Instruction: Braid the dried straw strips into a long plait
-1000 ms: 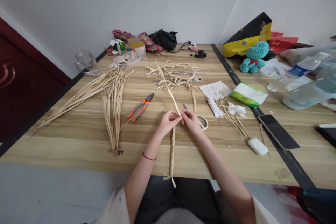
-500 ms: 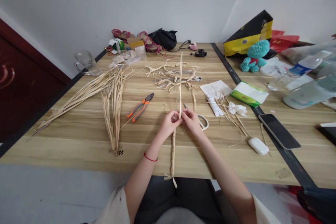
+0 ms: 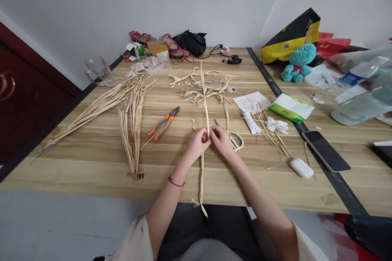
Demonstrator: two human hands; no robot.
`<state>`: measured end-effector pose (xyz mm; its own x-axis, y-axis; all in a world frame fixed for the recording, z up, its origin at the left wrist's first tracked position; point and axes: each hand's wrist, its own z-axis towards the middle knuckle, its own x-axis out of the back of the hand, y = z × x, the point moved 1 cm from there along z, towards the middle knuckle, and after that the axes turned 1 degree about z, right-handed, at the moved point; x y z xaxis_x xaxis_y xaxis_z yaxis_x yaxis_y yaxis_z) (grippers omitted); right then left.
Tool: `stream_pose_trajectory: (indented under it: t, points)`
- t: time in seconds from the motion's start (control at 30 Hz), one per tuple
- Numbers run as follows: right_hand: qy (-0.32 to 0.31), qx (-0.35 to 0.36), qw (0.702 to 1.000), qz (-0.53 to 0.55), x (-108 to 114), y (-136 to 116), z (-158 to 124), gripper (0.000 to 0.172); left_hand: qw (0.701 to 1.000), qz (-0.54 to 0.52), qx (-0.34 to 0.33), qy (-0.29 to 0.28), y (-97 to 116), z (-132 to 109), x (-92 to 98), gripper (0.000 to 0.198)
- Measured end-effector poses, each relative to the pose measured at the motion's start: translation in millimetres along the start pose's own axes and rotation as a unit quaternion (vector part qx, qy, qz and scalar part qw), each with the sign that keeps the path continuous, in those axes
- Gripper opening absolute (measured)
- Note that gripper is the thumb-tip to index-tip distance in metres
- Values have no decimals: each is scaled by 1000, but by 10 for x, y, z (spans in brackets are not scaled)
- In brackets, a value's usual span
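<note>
My left hand (image 3: 197, 144) and my right hand (image 3: 222, 142) meet over the middle of the table, fingers pinched together around a pale straw strip (image 3: 206, 110). The strip's loose end stands up and away from me. Below my fingers a wrapped straw rod (image 3: 201, 179) runs toward me to the table's front edge, with a knotted tip sticking past it. My fingertips cover the spot where strip and rod meet. Beside my right hand lie scissors (image 3: 237, 142) with pale handles. Pliers (image 3: 163, 123) with orange-grey grips rest left of my left hand.
Straw bundles (image 3: 131, 110) spread on the left near a glass mug (image 3: 99, 71). Twisted straw branches (image 3: 202, 89) lie beyond my hands. To the right are a white tube (image 3: 251, 123), cut straw, a tissue pack (image 3: 290, 108), a phone (image 3: 326, 151) and a white case (image 3: 301, 168).
The upright end of the straw strip has swung to the left. Both hands stay in nearly the same place, still pinching; the view has shifted slightly.
</note>
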<state>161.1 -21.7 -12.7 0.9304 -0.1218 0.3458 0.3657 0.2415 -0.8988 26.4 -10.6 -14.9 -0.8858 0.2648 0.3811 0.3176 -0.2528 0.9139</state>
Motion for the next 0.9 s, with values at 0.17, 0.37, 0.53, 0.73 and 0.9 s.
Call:
stream_pose_trajectory:
  t: [0.17,0.37,0.53,0.73,0.9]
  points:
    - [-16,12,1000,-15,7,-42,3,19,1000,-22,11,-2,28,2,-7,8]
    - [0,3,999,40,-2,-27,14,23,984,-168,52,-8,51,43,-39,10]
    - [17,-10,998,62,3,6,16,26,982,-182,42,1,40,54,-36,18]
    - [31,-20,997,67,18,8,24,27,982,-179,55,-4,10,52,-41,25]
    - [34,-29,996,75,25,13,36,27,983,-176,57,-4,14,51,-44,27]
